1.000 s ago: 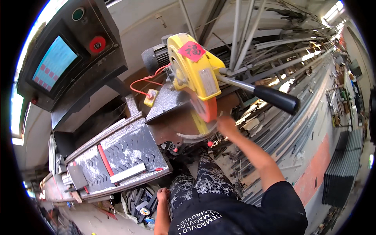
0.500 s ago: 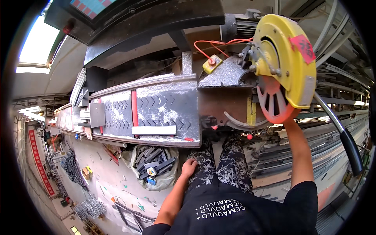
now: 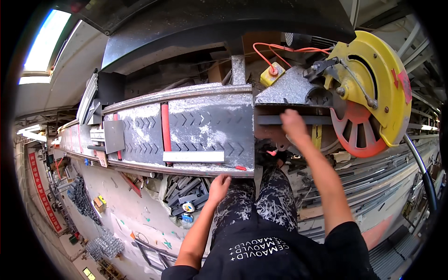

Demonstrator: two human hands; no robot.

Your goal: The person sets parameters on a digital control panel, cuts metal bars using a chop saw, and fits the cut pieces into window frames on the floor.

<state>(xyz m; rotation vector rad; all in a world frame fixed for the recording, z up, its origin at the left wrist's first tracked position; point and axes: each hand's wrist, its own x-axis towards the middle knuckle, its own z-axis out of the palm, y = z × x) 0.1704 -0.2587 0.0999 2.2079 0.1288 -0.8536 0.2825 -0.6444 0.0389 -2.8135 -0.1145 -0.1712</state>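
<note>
A dark grey metal bar [image 3: 269, 120] lies across the brown bed of the cutting saw, and my right hand [image 3: 294, 126] is closed over it, slightly blurred. To the right of that hand stands the saw's yellow blade guard [image 3: 389, 88], with a red slotted lower guard [image 3: 357, 135] over the blade. My left hand [image 3: 220, 187] is loosely curled at the front edge of the long bench [image 3: 205, 121]; I see nothing in it. A short silver bar [image 3: 193, 156] rests on the bench above my left hand.
A red-handled tool [image 3: 238, 167] lies by the bench's front edge. Below are a bag of dark offcuts [image 3: 186, 193] and a tape measure [image 3: 187, 207]. A yellow switch box [image 3: 272, 73] with an orange cable sits behind the bed. Long metal profiles [image 3: 354, 186] fill the right side.
My right hand has come from behind the red guard leftward onto the saw bed, where a dark grey bar now lies. My left hand has risen from my thigh to the bench edge.
</note>
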